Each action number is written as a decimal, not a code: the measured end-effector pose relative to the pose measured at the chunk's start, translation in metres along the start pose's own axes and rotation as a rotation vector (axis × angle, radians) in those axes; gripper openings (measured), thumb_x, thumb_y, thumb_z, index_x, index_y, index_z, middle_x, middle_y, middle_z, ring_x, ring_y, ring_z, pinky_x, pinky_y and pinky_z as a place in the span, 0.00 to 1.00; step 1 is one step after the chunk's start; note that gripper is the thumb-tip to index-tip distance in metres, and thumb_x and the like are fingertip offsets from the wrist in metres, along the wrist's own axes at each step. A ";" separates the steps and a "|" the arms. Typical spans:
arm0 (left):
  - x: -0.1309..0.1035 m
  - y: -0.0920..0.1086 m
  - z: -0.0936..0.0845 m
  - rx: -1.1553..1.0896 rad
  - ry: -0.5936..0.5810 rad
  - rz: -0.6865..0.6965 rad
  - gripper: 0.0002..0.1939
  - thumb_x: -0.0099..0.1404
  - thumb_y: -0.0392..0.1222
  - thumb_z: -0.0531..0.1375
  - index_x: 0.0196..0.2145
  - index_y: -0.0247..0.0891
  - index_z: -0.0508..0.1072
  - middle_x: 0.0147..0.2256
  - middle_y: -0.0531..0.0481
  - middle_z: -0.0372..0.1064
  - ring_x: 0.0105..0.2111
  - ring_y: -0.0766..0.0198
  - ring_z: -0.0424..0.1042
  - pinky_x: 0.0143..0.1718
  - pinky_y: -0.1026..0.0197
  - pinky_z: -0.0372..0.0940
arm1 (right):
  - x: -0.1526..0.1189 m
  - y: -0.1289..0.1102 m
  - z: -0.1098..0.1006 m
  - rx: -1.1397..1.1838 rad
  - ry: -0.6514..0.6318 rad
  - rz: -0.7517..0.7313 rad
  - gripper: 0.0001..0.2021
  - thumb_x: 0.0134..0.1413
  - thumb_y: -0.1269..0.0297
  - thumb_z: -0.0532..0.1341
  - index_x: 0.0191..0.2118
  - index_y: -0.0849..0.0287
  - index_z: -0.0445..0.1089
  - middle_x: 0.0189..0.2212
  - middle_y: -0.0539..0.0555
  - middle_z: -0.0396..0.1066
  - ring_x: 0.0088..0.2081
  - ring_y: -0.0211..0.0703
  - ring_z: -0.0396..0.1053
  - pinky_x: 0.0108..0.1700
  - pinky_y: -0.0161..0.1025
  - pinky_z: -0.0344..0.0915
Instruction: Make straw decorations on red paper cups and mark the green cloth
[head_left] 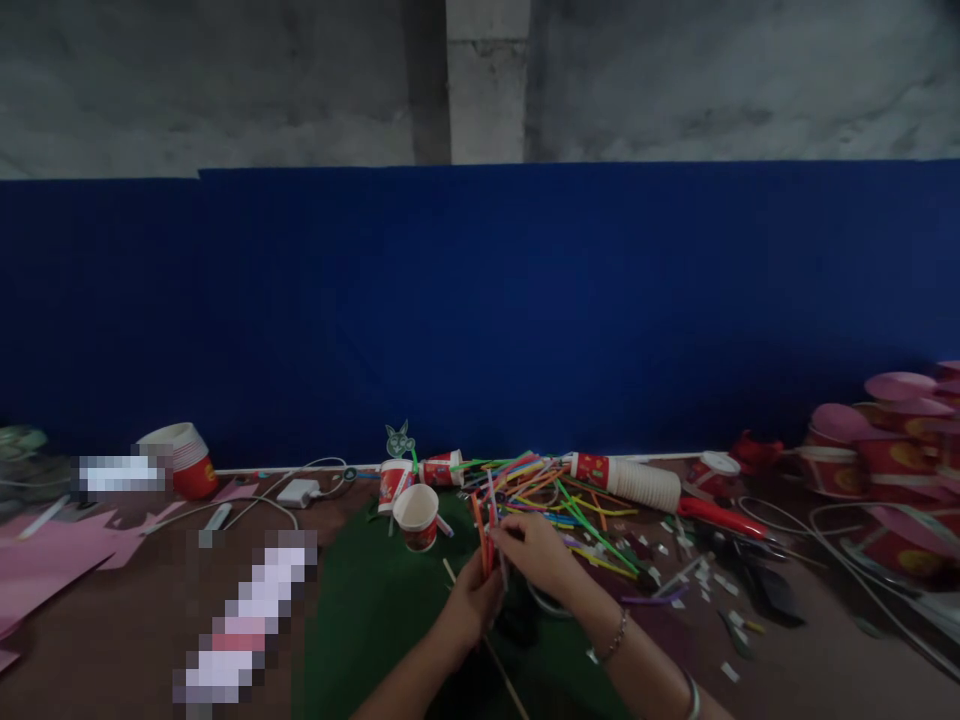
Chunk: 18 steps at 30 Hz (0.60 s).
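Observation:
My left hand (475, 602) is closed around a small bunch of thin orange strips (480, 525), which stand upright above its fingers. Whether they are straws or pipe cleaners I cannot tell. Against the top of this bunch, my right hand (534, 552) pinches a pale pinkish strip (493, 492). A thin wooden stick (507, 676) slants below my hands. Behind them lies a loose heap of coloured strips (551, 482). Just left of the hands, a white-lined red paper cup (417, 516) rests on the dark green mat (367, 610).
A toppled stack of paper cups (637, 484) lies behind the heap, near a red-handled tool (724, 519). White scraps (705, 575) are scattered rightward. Pink-topped red cups (900, 450) crowd the far right. Leftward are a white charger (298, 492), its cable and pink sheets (52, 570).

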<state>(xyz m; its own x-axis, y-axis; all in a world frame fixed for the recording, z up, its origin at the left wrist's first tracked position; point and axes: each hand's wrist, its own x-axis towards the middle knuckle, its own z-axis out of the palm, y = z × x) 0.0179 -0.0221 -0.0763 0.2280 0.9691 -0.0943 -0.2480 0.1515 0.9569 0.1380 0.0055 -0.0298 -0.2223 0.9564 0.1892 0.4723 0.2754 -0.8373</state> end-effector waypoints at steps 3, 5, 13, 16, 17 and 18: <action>0.001 0.001 -0.002 -0.004 0.018 -0.016 0.20 0.48 0.52 0.66 0.33 0.37 0.68 0.18 0.61 0.53 0.16 0.76 0.47 0.17 0.69 0.40 | 0.003 0.005 -0.003 -0.033 0.057 0.023 0.13 0.49 0.64 0.55 0.19 0.61 0.67 0.15 0.48 0.61 0.21 0.35 0.58 0.24 0.31 0.52; 0.002 0.000 -0.004 0.014 0.051 -0.051 0.16 0.50 0.50 0.64 0.32 0.36 0.69 0.17 0.61 0.52 0.16 0.76 0.47 0.17 0.69 0.39 | 0.004 0.007 -0.008 -0.026 0.087 0.032 0.12 0.49 0.64 0.54 0.21 0.61 0.69 0.17 0.49 0.64 0.22 0.36 0.60 0.25 0.31 0.53; 0.003 0.000 -0.007 -0.086 0.058 -0.073 0.19 0.49 0.51 0.64 0.34 0.36 0.70 0.17 0.60 0.55 0.15 0.75 0.49 0.16 0.69 0.39 | 0.002 0.005 -0.011 0.227 -0.044 0.072 0.11 0.49 0.63 0.55 0.20 0.61 0.64 0.15 0.47 0.63 0.20 0.36 0.63 0.24 0.32 0.57; 0.005 -0.002 -0.007 -0.089 0.054 -0.102 0.18 0.50 0.54 0.62 0.26 0.34 0.69 0.17 0.58 0.57 0.15 0.75 0.51 0.16 0.69 0.41 | -0.001 0.002 -0.004 0.298 -0.078 0.098 0.01 0.44 0.69 0.57 0.27 0.60 0.65 0.17 0.46 0.66 0.18 0.36 0.64 0.22 0.31 0.58; 0.005 -0.003 -0.007 -0.086 0.061 -0.117 0.18 0.52 0.55 0.61 0.25 0.34 0.68 0.17 0.57 0.58 0.15 0.74 0.52 0.16 0.69 0.42 | -0.002 0.001 -0.001 0.272 -0.076 0.104 0.03 0.43 0.71 0.57 0.29 0.60 0.65 0.17 0.46 0.67 0.18 0.36 0.64 0.22 0.31 0.58; 0.006 -0.003 -0.007 -0.086 0.062 -0.132 0.19 0.53 0.56 0.59 0.24 0.35 0.68 0.17 0.56 0.60 0.16 0.74 0.54 0.16 0.69 0.43 | -0.003 0.000 0.001 0.227 -0.073 0.108 0.05 0.42 0.72 0.58 0.30 0.60 0.65 0.18 0.46 0.68 0.19 0.37 0.65 0.22 0.31 0.58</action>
<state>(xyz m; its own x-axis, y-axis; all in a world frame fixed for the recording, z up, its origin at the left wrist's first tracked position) 0.0139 -0.0160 -0.0819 0.2059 0.9494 -0.2372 -0.2997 0.2919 0.9083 0.1380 0.0023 -0.0305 -0.2456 0.9674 0.0622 0.2950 0.1357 -0.9458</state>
